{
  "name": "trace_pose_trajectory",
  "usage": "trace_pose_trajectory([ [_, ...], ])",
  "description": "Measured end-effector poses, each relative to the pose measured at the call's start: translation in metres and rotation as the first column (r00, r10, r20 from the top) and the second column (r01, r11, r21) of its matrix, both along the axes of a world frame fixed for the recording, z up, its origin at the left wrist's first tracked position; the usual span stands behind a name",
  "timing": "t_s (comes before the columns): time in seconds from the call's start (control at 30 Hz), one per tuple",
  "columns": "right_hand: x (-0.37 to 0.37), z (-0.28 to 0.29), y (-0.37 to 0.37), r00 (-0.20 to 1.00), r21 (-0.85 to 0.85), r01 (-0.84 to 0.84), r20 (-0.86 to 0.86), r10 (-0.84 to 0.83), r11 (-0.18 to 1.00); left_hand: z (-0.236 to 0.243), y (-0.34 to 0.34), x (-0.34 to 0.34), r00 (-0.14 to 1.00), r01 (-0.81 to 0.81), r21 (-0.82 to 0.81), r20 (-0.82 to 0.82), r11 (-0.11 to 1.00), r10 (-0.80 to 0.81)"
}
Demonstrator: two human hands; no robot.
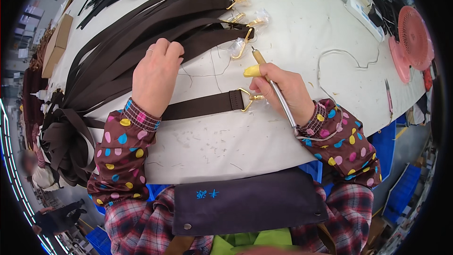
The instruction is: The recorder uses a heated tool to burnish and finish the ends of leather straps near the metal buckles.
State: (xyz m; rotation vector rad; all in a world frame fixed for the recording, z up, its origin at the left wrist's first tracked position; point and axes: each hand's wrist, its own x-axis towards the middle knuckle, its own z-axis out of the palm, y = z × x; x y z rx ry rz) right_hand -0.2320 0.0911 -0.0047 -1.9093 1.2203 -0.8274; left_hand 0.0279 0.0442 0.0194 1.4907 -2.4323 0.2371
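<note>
Left hand (158, 75): fingers curled at the dark-brown flat fabric straps (188, 19), piled from the table's (222, 156) left edge toward its far edge; grip cannot be told. Right fingers closed round a slim silver-and-gold pen-like tool (283, 104), tip free. Single brown strap (203, 106) lies nearer the front edge. Judged step: strap handling, tool ready; next move calls for tip control.

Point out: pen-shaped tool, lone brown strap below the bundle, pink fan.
Pen-shaped tool (281, 101): head view, silver barrel.
Lone brown strap (200, 106): head view, middle of webbing.
Pink fan (414, 38): head view, round grille.
</note>
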Motion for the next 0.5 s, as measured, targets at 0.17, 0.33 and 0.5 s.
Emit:
trace_pose_trajectory([
  [0.17,-0.002,0.001,0.001,0.999,-0.055,-0.007,-0.050,0.004,0.998,-0.001,0.008,-0.020,0.939,0.324,0.312,-0.218,0.893,-0.265],
  [0.33,-0.005,-0.001,0.004,0.997,-0.097,-0.027,-0.077,0.019,0.995,-0.008,-0.004,-0.025,0.896,0.442,0.360,-0.231,0.822,-0.380],
  [0.5,-0.006,0.000,0.011,0.996,-0.103,-0.044,-0.081,0.036,0.994,-0.013,-0.026,-0.008,0.981,0.194,-0.146,0.007,0.970,-0.195],
])
